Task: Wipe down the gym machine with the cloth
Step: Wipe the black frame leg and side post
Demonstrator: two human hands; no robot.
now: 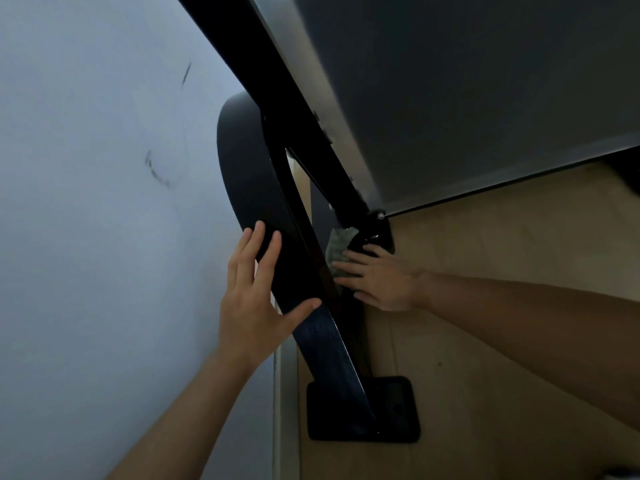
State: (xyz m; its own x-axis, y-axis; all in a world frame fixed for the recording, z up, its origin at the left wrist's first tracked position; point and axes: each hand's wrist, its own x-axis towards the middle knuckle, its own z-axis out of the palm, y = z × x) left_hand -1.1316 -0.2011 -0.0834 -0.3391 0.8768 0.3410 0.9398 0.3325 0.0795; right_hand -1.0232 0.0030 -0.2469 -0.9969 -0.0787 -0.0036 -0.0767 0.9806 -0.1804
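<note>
Wiping a black curved metal machine frame (249, 174).
Left hand (252, 299) rests on it, fingers spread; right hand (377, 278) beside it presses a pale green cloth (337, 242), fingers splayed.

No text, label, brand or number can be read anywhere. Gym machine (294, 133): plain black frame with no legible marking. Wall (86, 271) at left: a few dark scribble-like marks (156, 171), which form no letters or digits.

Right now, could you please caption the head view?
The left hand rests on the curved black frame; the right hand presses the cloth beyond it.
</note>
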